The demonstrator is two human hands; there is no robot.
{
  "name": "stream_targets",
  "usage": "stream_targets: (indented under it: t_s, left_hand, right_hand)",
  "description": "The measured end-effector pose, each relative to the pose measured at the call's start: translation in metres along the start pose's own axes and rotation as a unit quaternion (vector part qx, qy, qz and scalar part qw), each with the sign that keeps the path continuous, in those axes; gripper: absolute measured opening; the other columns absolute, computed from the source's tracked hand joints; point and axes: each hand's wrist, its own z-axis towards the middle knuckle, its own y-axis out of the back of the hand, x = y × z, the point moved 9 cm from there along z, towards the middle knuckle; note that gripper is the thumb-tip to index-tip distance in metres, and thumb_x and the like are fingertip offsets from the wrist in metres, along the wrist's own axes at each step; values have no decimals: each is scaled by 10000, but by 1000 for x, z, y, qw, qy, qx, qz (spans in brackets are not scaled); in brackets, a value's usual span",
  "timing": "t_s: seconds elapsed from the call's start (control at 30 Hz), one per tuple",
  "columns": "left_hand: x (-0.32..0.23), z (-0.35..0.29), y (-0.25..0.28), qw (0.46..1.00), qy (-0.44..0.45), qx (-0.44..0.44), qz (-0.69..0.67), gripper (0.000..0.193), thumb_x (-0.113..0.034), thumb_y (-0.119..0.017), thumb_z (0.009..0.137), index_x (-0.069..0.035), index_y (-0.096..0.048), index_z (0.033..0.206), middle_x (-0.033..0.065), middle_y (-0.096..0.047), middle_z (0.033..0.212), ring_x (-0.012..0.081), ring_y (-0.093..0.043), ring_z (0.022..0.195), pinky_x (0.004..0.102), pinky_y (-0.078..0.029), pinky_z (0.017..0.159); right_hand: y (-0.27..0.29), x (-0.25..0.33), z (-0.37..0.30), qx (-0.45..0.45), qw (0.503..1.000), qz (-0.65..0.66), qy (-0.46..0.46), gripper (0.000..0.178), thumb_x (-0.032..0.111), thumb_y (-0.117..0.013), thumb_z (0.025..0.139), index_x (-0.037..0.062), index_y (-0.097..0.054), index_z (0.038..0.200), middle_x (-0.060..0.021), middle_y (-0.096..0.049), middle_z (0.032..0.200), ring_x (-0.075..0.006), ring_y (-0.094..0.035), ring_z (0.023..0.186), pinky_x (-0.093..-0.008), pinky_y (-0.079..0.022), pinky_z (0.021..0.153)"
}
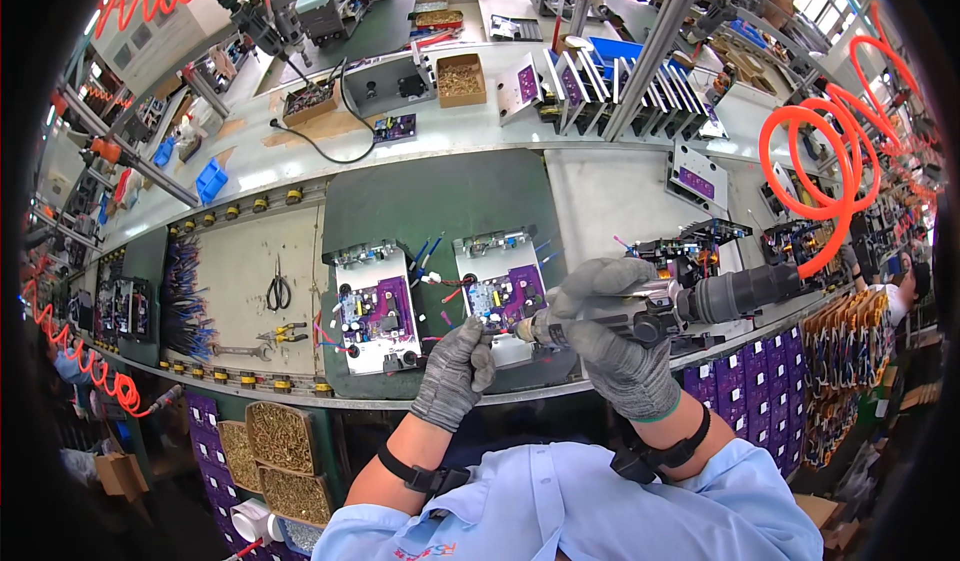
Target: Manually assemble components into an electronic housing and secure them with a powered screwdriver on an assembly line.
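Observation:
My right hand (630, 356), in a grey knit glove, is wrapped round a power screwdriver (735, 294) with a dark grip, lying nearly level. Its tip points left, at the near edge of a purple circuit board (515, 291) on a metal plate. My left hand (452, 376), gloved alike, has its fingers pinched together beside the tip; what they hold, if anything, is too small to make out. Left of it stands a second purple circuit board (378, 313) on a similar plate. Red and blue wires stick out around both boards, which rest on a green mat (435, 196).
Pliers (278, 289), yellow-handled pliers (288, 334) and a wrench (240, 351) lie left of the mat, near a wire bundle (185, 296). Boxes of screws (283, 436) stand below the bench edge. An orange coiled hose (830, 181) hangs at right, near more assemblies (690, 251).

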Motion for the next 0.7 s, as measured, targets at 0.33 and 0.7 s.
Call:
stream_targets:
  t_s: [0.33, 0.7]
  left_hand:
    - [-7, 33, -20, 988, 72, 42, 131, 558, -635, -591, 982, -79, -639, 991, 47, -654, 637, 166, -579, 415, 264, -419, 351]
    - [-8, -31, -50, 558, -404, 43, 723, 287, -194, -786, 831, -63, -711, 1075, 140, -698, 996, 355, -670, 925, 479, -525, 873]
  right_hand:
    - [35, 6, 43, -53, 998, 31, 7, 404, -68, -728, 866, -9, -594, 1243, -114, -698, 986, -221, -726, 885, -382, -649, 796]
    - [93, -75, 66, -91, 988, -94, -83, 382, -49, -706, 892, 5, -595, 1253, -53, -662, 979, -129, -651, 765, -288, -586, 680]
